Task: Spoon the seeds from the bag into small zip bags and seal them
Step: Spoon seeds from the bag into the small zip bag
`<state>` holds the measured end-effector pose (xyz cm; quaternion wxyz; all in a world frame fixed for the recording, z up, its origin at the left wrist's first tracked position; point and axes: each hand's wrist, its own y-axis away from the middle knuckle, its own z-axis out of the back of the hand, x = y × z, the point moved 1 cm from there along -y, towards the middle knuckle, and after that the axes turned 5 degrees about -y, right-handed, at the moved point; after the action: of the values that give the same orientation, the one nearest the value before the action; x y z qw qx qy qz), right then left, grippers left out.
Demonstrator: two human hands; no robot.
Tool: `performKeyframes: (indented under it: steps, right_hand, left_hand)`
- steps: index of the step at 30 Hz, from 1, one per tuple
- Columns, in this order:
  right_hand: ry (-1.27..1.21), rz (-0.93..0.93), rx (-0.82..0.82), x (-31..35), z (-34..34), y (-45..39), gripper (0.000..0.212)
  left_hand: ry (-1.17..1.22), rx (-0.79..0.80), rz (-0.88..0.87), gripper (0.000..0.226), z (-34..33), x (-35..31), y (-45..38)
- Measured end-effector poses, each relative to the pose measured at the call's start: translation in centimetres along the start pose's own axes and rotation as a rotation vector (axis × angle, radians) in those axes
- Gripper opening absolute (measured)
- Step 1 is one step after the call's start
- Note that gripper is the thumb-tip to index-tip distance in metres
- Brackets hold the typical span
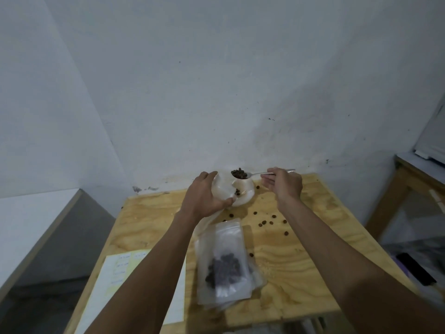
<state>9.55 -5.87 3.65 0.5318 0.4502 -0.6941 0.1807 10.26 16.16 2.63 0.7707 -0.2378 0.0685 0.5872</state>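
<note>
Left hand (204, 196) fingers grip an open zip bag (222, 189) at the worktop's far edge; right hand (284, 184) pinches a loaded spoon (240, 174) above it. One filled bag (222, 263) lies near the front edge; spilled seeds (265, 222) remain.

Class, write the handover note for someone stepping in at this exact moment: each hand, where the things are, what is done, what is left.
Left hand grips an open small zip bag above the white bowl.
Right hand holds the spoon, heaped with seeds, at the bag's mouth.
Done: one filled bag lies on the table.
Left: tip this spoonful in, seal the bag, gather the spilled seeds.
</note>
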Motion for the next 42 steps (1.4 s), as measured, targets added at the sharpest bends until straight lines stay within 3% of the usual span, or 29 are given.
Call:
performKeyframes:
  steps: [8, 11, 14, 18, 22, 24, 29, 36, 39, 42]
  right_hand:
    - [0.287, 0.202, 0.249, 0.2, -1.3, 2.4, 0.016]
    - [0.273, 0.346, 0.144, 0.0, -1.2, 2.6, 0.020]
    - [0.280, 0.364, 0.017, -0.8, -0.5, 1.7, 0.017]
    - [0.437, 0.356, 0.060, -3.4, 0.1, 0.2, 0.020]
    - [0.498, 0.376, 0.081, -5.2, -0.1, -0.4, 0.022]
    - [0.501, 0.397, 0.074, -5.4, -0.2, -0.2, 0.022]
    - [0.562, 0.481, 0.090, -6.5, 0.3, 0.0, 0.021]
    - [0.568, 0.319, 0.071, -6.2, 0.0, -1.2, 0.026]
    - [0.511, 0.195, 0.063, -6.2, 0.1, -1.6, 0.033]
    - [0.406, 0.079, 0.032, -6.1, 0.1, -2.0, 0.028]
  left_hand:
    - [0.015, -0.055, -0.052, 0.106, 0.2, -0.9, -0.1]
    - [0.042, -0.064, 0.016, 0.104, 0.4, -1.1, -0.3]
    - [0.166, -0.080, 0.137, 0.098, 0.7, -0.7, -0.6]
    - [0.279, -0.070, 0.222, 0.095, 1.2, -0.6, -1.4]
    - [0.347, -0.008, 0.233, 0.060, 0.7, -0.9, -2.5]
    - [0.368, -0.001, 0.247, 0.054, -0.1, -0.9, -3.0]
    - [0.469, 0.028, 0.256, 0.066, -1.6, -1.4, -4.4]
    - [0.847, -0.009, 0.348, 0.066, -2.3, -1.9, -6.8]
    - [0.893, -0.013, 0.349, 0.059, -2.3, -2.2, -7.4]
    - [0.876, -0.022, 0.345, 0.071, -2.5, -1.8, -7.2]
